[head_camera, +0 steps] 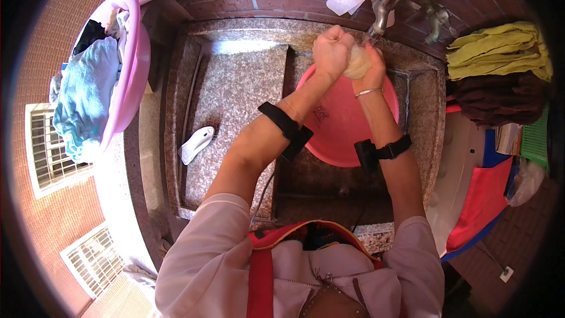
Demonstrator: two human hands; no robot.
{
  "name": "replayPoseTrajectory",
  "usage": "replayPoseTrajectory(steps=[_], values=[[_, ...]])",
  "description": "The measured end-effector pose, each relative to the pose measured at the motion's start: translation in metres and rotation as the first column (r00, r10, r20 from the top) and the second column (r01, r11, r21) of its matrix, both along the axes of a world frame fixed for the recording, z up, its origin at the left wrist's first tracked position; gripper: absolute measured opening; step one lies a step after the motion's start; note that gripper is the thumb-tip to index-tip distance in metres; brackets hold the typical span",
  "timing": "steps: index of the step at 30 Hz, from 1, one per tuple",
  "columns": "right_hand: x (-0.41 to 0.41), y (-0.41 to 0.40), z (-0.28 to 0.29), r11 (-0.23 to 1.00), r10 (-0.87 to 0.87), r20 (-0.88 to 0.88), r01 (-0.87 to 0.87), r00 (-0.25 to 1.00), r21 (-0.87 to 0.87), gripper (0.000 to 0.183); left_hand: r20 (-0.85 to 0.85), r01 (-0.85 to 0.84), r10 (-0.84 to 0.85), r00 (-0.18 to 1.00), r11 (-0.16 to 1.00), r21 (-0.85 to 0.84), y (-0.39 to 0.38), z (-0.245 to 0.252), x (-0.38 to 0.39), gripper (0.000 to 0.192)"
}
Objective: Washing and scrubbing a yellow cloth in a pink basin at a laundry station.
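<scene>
Under the metal tap (382, 11), both hands are together on a wet, pale cream bundle (358, 62) that looks like cloth. My left hand (332, 51) is curled into a fist at its left side. My right hand (374, 67) cups it from the right, with the thumb and fingers around it. Water seems to run from the spout onto the bundle. Below the hands, a pink plastic basin (348, 119) sits in the deep part of the stone sink (309, 194). How the left fingers grip the bundle is partly hidden.
A white-backed scrubbing brush (197, 145) lies on the sink's ribbed washboard slab (234, 110). At left, a pink tub (140, 57) holds clothes on a ledge. A second tap (435, 17) is on the brick wall. Yellow cloths (496, 51) and a dark cloth (501, 97) hang at right.
</scene>
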State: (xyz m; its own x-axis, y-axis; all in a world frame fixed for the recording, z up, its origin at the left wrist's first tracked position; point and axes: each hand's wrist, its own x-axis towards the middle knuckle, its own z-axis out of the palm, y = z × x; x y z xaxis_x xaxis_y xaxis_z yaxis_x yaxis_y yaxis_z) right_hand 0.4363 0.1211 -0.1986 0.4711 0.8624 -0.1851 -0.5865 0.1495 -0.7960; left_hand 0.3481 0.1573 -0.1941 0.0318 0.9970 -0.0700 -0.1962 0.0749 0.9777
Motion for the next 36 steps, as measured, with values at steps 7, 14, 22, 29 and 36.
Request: replayPoseTrajectory(steps=[7, 14, 22, 29, 36], values=[[0.023, 0.019, -0.048, 0.915, 0.379, 0.134, -0.392, 0.916, 0.097, 0.023, -0.559, 0.24, 0.287, 0.778, 0.686, 0.687, -0.004, 0.047, -0.007, 0.011], [0.025, 0.015, -0.033, 0.776, 0.521, 0.729, -0.601, 0.443, -0.189, 0.024, -0.683, 0.495, 0.208, 0.7, 0.549, 0.674, -0.007, 0.05, -0.017, 0.016], [0.031, -0.014, 0.03, 0.865, 0.491, 0.592, -0.439, 0.639, -0.243, 0.024, 0.012, 0.417, -0.423, 0.906, 0.887, -0.199, 0.001, -0.001, -0.022, 0.051], [0.008, -0.02, 0.037, 0.796, -0.354, 0.935, -0.528, -0.013, 0.294, 0.022, 0.91, 0.79, -0.223, 0.351, 0.592, -0.16, -0.016, -0.035, 0.0, 0.045], [0.01, -0.011, 0.01, 0.998, -0.053, 0.246, 0.062, 0.968, -0.031, 0.018, 0.363, 0.027, 0.02, 0.931, 0.992, -0.123, -0.015, 0.004, 0.027, 0.007]])
